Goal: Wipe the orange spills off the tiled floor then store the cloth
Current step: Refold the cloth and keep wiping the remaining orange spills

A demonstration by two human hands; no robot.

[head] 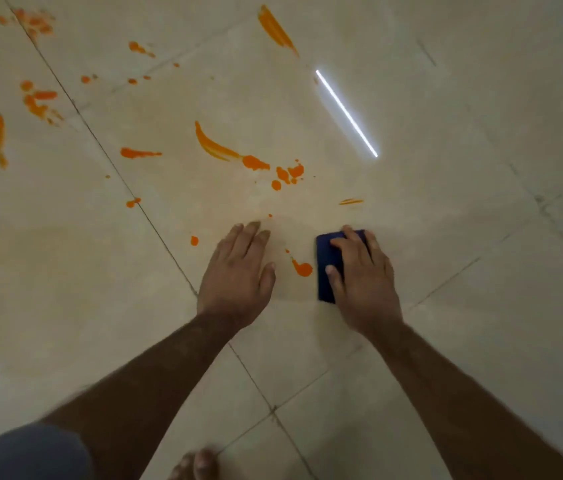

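My right hand (363,282) presses flat fingers on the blue cloth (328,265), its long edge just right of the nearest orange blob (303,269); my left hand (238,275) lies flat beyond it.

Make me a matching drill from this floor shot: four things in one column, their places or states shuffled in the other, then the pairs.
Things:
1. left hand
2. right hand
3. blue cloth
4. orange blob

States:
A. pinned under a hand
B. flat on bare tile
C. between the two hands
D. pressing down on the cloth

Pairs: 1-B, 2-D, 3-A, 4-C
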